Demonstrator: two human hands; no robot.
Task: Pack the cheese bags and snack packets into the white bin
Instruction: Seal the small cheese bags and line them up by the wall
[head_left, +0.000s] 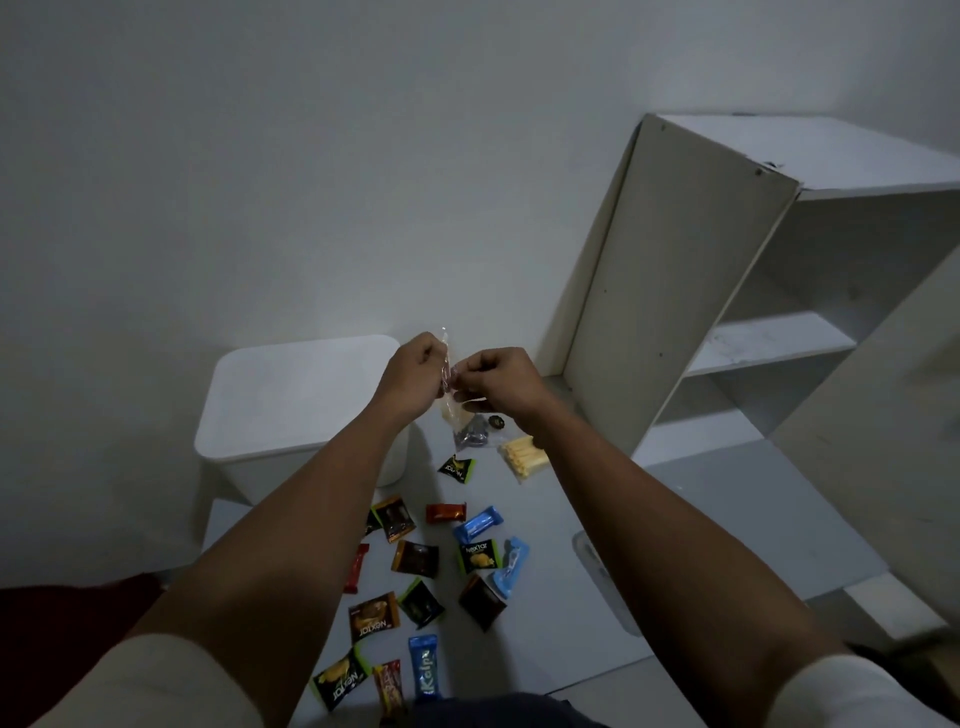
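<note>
My left hand (410, 376) and my right hand (501, 382) are raised together above the floor, both pinching the top of a clear plastic bag (457, 415) that hangs between them with pale cheese and dark pieces inside. The white bin (291, 415) stands just left of my hands and looks covered by a white lid. A second clear bag of pale cheese sticks (523, 457) lies on the floor under my right wrist. Several snack packets (415, 558) in black, brown, red and blue are scattered on the floor nearer to me.
An open white shelf unit (727, 312) stands at the right against the wall. A grey mat (701, 519) covers the floor under the packets. A dark red object (62, 623) sits at the lower left. A clear flat item (602, 582) lies right of the packets.
</note>
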